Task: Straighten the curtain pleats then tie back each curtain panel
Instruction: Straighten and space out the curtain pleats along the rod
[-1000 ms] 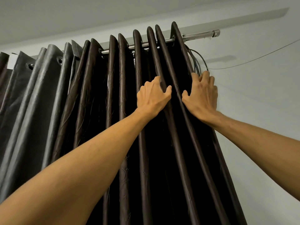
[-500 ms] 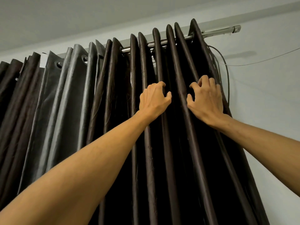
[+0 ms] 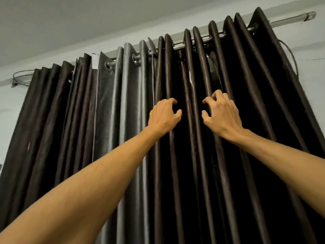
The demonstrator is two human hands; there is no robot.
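Two bare forearms are raised from the lower corners of the view toward the hanging fabric. The left hand (image 3: pixel 164 117) is laid on the dark brown curtain panel (image 3: pixel 249 124), its fingers curled like a claw over one pleat ridge, with the thumb held apart at the right of that ridge. The right hand (image 3: pixel 222 115) is set just beside it on the same panel, one pleat ridge showing between the two; its fingers (image 3: pixel 217 94) are hooked round another pleat ridge and the thumb is spread toward the left. How firmly either fold is squeezed cannot be told. This panel is hung from the right half of the curtain rod (image 3: pixel 284 22), gathered in narrow upright folds. A grey panel section (image 3: pixel 123 106) is threaded by eyelets on the middle of the rod, and a second dark panel (image 3: pixel 51 111) is bunched toward its left end. Loose wires (image 3: pixel 293 57) are seen beside the right end, against the pale wall (image 3: pixel 313 88).
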